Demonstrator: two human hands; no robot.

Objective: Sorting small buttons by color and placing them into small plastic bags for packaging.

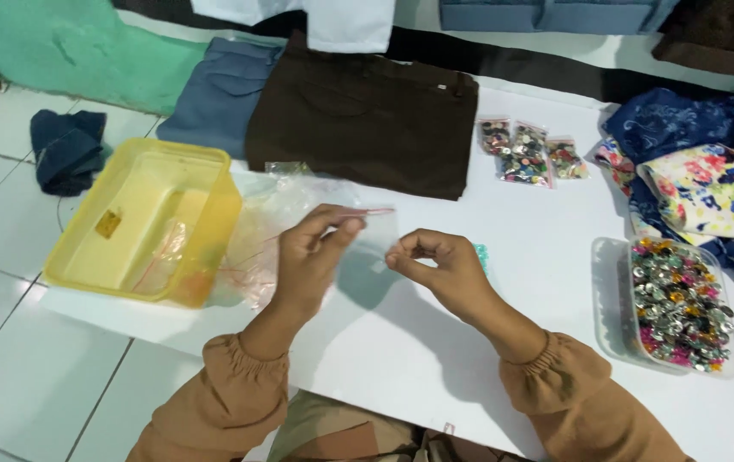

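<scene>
While your left hand (315,248) pinches the small clear bag (373,233) by its top, your right hand (435,257) pinches its lower edge, keeping it taut.

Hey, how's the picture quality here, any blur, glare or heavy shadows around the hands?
Head view: even, soft light; the left hand and right hand cast a faint shadow on the white table. The small clear bag they pinch looks slightly smeared. Mild sheen on the yellow tub; the edges curve a little.

Three small clear button bags (528,152) lie beside brown cloth (365,115).
</scene>
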